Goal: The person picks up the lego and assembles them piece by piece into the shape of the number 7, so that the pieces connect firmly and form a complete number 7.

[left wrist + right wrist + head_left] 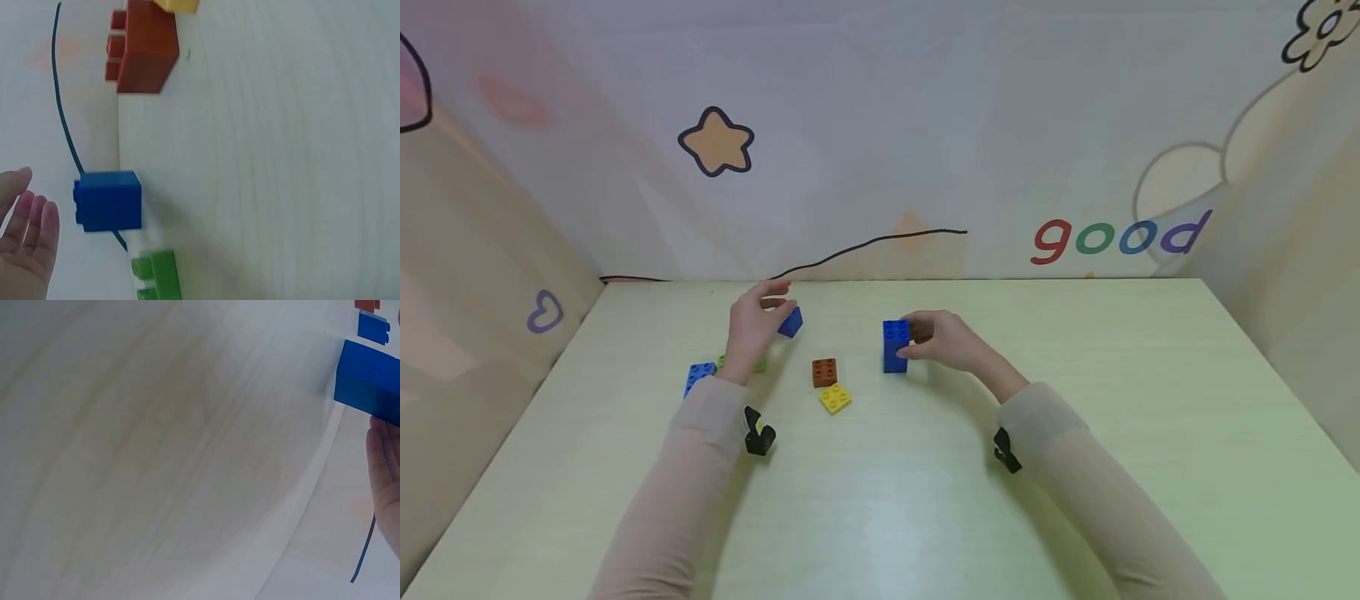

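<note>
My left hand is beside a single blue brick towards the back left of the table. In the left wrist view that blue brick stands apart from the loosely bent fingers, with nothing between finger and thumb. My right hand holds a taller blue block stack from its right side, thumb towards the front. The right wrist view has the fingers against the stack; the thumb is out of sight there.
Between the hands lie a reddish-brown brick and a flat yellow brick. Light blue and green bricks sit partly hidden by the left wrist. A printed cloth wall rises behind the table's back edge.
</note>
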`<state>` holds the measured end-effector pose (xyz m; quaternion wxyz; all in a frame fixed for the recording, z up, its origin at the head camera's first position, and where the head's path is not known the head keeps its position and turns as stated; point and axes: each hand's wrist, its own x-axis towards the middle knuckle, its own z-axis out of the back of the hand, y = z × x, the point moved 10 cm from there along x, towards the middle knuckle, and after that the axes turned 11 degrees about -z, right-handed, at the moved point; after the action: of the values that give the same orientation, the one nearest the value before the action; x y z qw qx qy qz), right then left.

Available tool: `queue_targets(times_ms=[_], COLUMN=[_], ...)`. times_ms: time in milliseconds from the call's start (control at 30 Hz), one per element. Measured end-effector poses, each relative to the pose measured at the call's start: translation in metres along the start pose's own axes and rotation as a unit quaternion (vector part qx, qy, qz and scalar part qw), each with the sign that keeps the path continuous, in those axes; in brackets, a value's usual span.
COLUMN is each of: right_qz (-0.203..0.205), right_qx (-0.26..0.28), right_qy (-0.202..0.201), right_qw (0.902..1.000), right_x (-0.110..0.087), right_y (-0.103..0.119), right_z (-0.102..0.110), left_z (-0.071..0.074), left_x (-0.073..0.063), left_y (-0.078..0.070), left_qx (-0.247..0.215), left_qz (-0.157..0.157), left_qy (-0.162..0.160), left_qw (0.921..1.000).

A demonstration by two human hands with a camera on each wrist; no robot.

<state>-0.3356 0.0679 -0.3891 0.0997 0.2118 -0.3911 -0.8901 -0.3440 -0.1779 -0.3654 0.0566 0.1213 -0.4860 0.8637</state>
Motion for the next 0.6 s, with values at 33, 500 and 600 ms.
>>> queue_targets(times_ms=[33,500,600], right_qz=[-0.001,-0.008,-0.008], right_qx=[0.001,-0.004,-0.008], right_qy=[0.000,-0.001,-0.003], right_qw=[1.0000,1.0000,0.9999], right_x=[0.000,0.005,0.004], right_y=[0.000,-0.004,-0.005], right_z=[0.000,0.000,0.000], left_z=[0.004,-0.004,-0.008], left_x=[0.000,-0.001,-0.002], left_y=[0.004,0.033,0.036], left_qx=[-0.001,0.033,0.042], left_qz=[0.008,0.082,0.101], left_qy=[-0.007,0.052,0.069], left_qw=[0.9999,0.9947,0.9916])
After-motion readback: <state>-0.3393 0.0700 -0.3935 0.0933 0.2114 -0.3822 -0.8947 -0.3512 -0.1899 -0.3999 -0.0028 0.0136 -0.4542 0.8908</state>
